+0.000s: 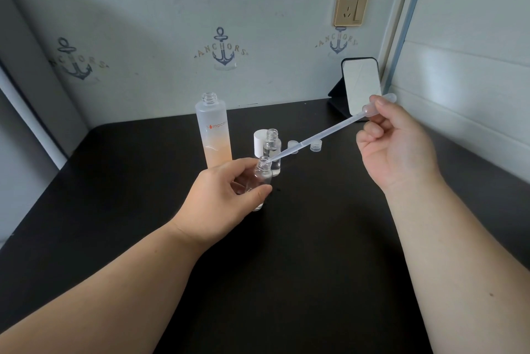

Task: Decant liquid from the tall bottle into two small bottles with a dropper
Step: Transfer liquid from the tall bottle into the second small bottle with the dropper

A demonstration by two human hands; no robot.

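On a dark tabletop (315, 239) set against a pale wall, a decanting task is seen from above. The largest item, a tall frosted bottle (213, 130) with peach liquid in its lower part, is stood uncapped at the back, left of centre. To the right, by the wall, a small mirror (362, 85) is propped up. The left hand (226, 196) is wrapped around 1 small clear bottle (262, 174), thumb in front and fingers behind, and the bottle is kept upright with its base on or just above the table; which cannot be told. A long plastic dropper (321, 135) is pinched at its bulb by the right hand (397, 141), and its tip is placed at the mouth of the held bottle. Just behind, a 2nd small bottle (272, 150) is stood open, with clear liquid seen inside. A white cap (259, 141) is partly hidden behind it, and 2 small clear caps (315, 146) are lying to its right.

The step in hand is judged to be release of liquid into the held bottle. It is best done with the tip kept inside the neck, the bulb squeezed slowly, and the bottle held steady and level.
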